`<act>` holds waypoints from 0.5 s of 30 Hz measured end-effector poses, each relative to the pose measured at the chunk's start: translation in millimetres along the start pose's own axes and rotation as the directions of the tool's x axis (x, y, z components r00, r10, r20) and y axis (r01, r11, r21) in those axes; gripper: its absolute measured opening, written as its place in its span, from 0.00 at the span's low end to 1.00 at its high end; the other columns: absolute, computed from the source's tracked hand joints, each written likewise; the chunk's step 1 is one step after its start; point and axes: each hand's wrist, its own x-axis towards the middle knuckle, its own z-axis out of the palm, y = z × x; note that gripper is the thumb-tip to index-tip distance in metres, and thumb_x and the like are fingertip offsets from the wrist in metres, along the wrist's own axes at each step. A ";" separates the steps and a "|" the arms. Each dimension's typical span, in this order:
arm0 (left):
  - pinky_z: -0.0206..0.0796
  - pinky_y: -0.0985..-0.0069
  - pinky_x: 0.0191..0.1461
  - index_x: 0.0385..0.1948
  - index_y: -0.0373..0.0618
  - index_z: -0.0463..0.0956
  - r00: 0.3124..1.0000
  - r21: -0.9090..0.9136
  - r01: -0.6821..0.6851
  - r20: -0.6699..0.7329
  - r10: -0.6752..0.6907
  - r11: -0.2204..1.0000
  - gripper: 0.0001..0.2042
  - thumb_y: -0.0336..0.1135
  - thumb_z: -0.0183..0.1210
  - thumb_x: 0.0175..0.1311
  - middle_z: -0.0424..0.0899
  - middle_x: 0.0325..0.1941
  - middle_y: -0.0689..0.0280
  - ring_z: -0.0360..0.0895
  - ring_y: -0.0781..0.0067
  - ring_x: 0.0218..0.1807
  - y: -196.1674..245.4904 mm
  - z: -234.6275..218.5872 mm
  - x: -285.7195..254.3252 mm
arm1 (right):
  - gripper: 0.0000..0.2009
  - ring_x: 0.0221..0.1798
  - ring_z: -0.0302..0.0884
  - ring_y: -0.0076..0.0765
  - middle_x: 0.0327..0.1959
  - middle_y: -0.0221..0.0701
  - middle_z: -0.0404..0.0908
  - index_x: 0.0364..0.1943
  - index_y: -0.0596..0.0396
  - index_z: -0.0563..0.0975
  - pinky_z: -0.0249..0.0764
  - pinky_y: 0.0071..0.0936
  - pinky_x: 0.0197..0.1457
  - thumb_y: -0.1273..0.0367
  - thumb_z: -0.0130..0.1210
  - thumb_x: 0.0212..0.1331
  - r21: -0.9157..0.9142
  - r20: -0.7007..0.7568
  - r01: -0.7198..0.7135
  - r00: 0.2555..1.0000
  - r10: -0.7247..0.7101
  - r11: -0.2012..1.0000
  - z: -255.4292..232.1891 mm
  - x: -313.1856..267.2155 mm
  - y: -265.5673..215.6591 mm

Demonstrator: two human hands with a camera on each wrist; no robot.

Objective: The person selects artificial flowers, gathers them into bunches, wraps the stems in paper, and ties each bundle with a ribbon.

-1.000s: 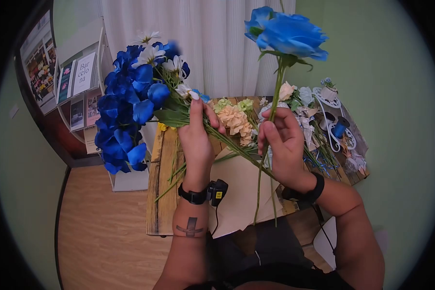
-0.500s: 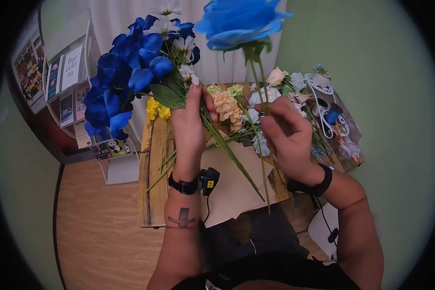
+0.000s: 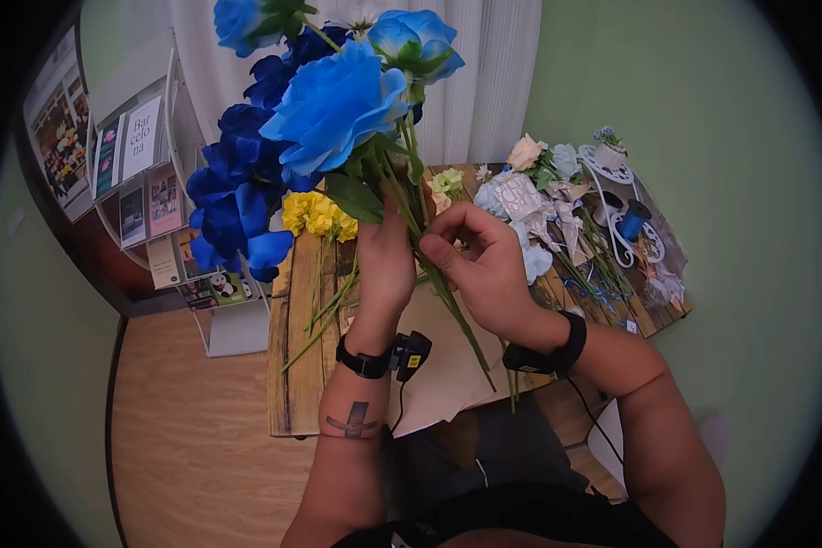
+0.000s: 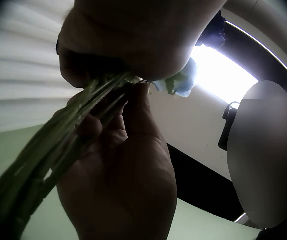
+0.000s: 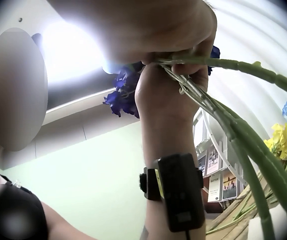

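Note:
My left hand (image 3: 388, 260) grips a bundle of green stems (image 3: 461, 320) below dark blue flowers (image 3: 237, 196). The large light blue rose (image 3: 338, 110) leans over the bunch, with more light blue blooms (image 3: 416, 44) above it. My right hand (image 3: 486, 274) pinches stems right beside the left hand. In the left wrist view the right hand (image 4: 128, 175) has its fingers around the stems (image 4: 48, 140). The right wrist view shows several stems (image 5: 233, 125) running down from where both hands meet. Leaves hide part of the left fingers.
Yellow flowers (image 3: 324, 217) and loose stems lie on the wooden table (image 3: 292, 365) by brown paper (image 3: 429, 393). Pale flowers (image 3: 530, 251), a blue spool (image 3: 632, 219) and a white metal stand (image 3: 623, 251) are at the right. A magazine rack (image 3: 233, 324) stands at the left.
My right hand has moved left with the light blue rose, from apart to against the bundle. The rose now overlaps the dark blue flowers, and my left hand still holds its stems.

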 end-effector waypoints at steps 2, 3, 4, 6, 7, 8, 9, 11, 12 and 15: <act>0.69 0.75 0.51 0.51 0.37 0.75 1.000 -0.009 0.005 -0.010 -0.005 1.000 0.25 0.54 0.42 0.81 0.82 0.44 0.64 0.77 0.75 0.45 -0.9 0.3 0.7 | 0.08 0.35 0.73 0.15 0.33 0.24 0.79 0.39 0.59 0.77 0.70 0.16 0.34 0.70 0.64 0.65 0.003 -0.026 -0.012 1.000 0.012 1.000 1.4 2.0 8.1; 0.69 0.75 0.52 0.51 0.36 0.75 1.000 -0.017 0.005 -0.025 -0.006 1.000 0.27 0.56 0.40 0.81 0.82 0.44 0.63 0.77 0.74 0.45 -1.7 0.8 0.9 | 0.08 0.34 0.74 0.16 0.31 0.24 0.80 0.37 0.60 0.78 0.70 0.18 0.37 0.69 0.65 0.64 0.007 -0.046 -0.023 0.999 0.023 1.000 1.5 3.0 11.3; 0.69 0.75 0.52 0.51 0.36 0.75 1.000 -0.017 0.006 -0.027 -0.006 1.000 0.27 0.56 0.40 0.81 0.82 0.44 0.63 0.77 0.74 0.45 -3.3 0.8 1.7 | 0.08 0.34 0.74 0.16 0.31 0.24 0.80 0.37 0.60 0.78 0.70 0.18 0.37 0.69 0.65 0.64 0.007 -0.044 -0.024 0.999 0.025 1.000 1.0 3.6 11.8; 0.64 0.80 0.43 0.48 0.39 0.73 1.000 -0.166 0.000 0.001 0.000 0.986 0.31 0.64 0.37 0.79 0.76 0.39 0.69 0.71 0.80 0.39 -7.4 0.6 4.0 | 0.08 0.31 0.74 0.15 0.29 0.24 0.81 0.36 0.59 0.78 0.69 0.17 0.35 0.69 0.66 0.64 0.003 0.007 -0.080 0.997 0.080 0.997 -0.9 5.3 11.7; 0.64 0.80 0.43 0.48 0.39 0.73 1.000 -0.165 0.000 -0.003 0.000 0.986 0.31 0.64 0.37 0.79 0.76 0.39 0.69 0.71 0.80 0.39 -8.8 1.1 4.0 | 0.08 0.31 0.74 0.15 0.29 0.24 0.81 0.36 0.59 0.78 0.69 0.17 0.35 0.69 0.66 0.64 0.005 0.011 -0.082 0.997 0.082 0.997 -2.2 6.4 9.7; 0.64 0.80 0.43 0.48 0.39 0.73 0.999 -0.223 -0.043 0.021 0.049 0.974 0.28 0.61 0.40 0.79 0.75 0.39 0.69 0.70 0.80 0.39 -10.0 2.4 3.6 | 0.08 0.31 0.74 0.15 0.29 0.24 0.81 0.36 0.59 0.78 0.69 0.16 0.35 0.70 0.66 0.64 0.043 0.039 -0.140 0.990 0.139 0.989 -3.7 7.2 5.5; 0.64 0.80 0.44 0.48 0.40 0.72 0.994 -0.282 -0.084 0.044 0.101 0.956 0.25 0.58 0.42 0.79 0.75 0.39 0.69 0.70 0.80 0.39 -10.4 3.4 3.3 | 0.08 0.30 0.74 0.14 0.29 0.24 0.81 0.35 0.59 0.78 0.69 0.16 0.34 0.70 0.66 0.64 0.080 0.067 -0.197 0.979 0.192 0.977 -4.6 7.6 1.6; 0.66 0.78 0.48 0.47 0.39 0.74 0.989 -0.170 -0.128 0.047 0.138 0.977 0.21 0.52 0.47 0.78 0.77 0.40 0.68 0.73 0.79 0.42 -6.6 5.5 0.8 | 0.08 0.30 0.73 0.13 0.29 0.24 0.80 0.35 0.58 0.78 0.69 0.15 0.34 0.70 0.66 0.64 0.116 0.065 -0.180 0.983 0.174 0.977 -4.1 8.3 -4.5; 0.67 0.77 0.51 0.46 0.39 0.76 0.983 -0.057 -0.171 0.053 0.174 0.984 0.17 0.47 0.52 0.77 0.79 0.41 0.66 0.75 0.77 0.44 -4.6 6.5 -0.3 | 0.07 0.31 0.73 0.13 0.29 0.23 0.80 0.35 0.58 0.79 0.68 0.15 0.34 0.70 0.65 0.64 0.151 0.062 -0.165 0.986 0.157 0.975 -4.0 8.4 -5.9; 0.67 0.78 0.51 0.47 0.39 0.74 0.995 -0.112 -0.046 0.082 0.055 0.993 0.11 0.38 0.55 0.75 0.78 0.43 0.67 0.74 0.79 0.44 -0.1 2.8 0.4 | 0.07 0.31 0.72 0.12 0.29 0.21 0.79 0.35 0.58 0.78 0.69 0.15 0.34 0.70 0.65 0.65 0.175 0.049 -0.154 0.988 0.148 0.972 -4.9 6.9 1.1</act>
